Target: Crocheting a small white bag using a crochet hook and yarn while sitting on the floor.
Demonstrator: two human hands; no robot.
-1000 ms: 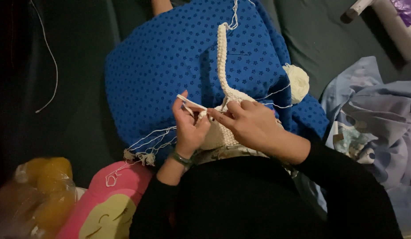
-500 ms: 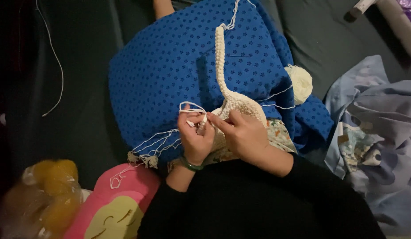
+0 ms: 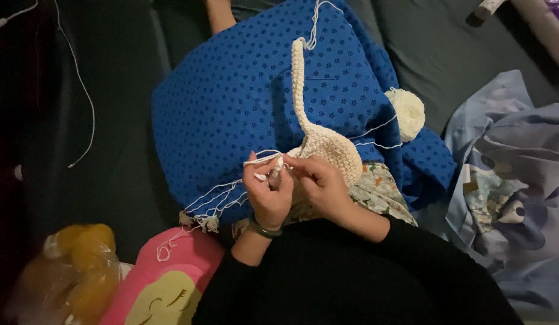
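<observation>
A cream crocheted piece with a long narrow strip running up lies on blue dotted fabric over my lap. My left hand, with a green bangle at the wrist, pinches the cream yarn strand and the work's near edge. My right hand grips the crocheted piece from the right, fingers closed at the same spot; a hook is not clearly visible. A cream yarn ball rests to the right, its strand leading to the work.
A pink and yellow cushion and a yellow plastic bag sit at lower left. Pale blue printed bedding lies at right. A thin white cord hangs at left over dark upholstery.
Both hands have drawn closer together and toward my body; the yarn loop held out to the left earlier is now pulled in close to the work.
</observation>
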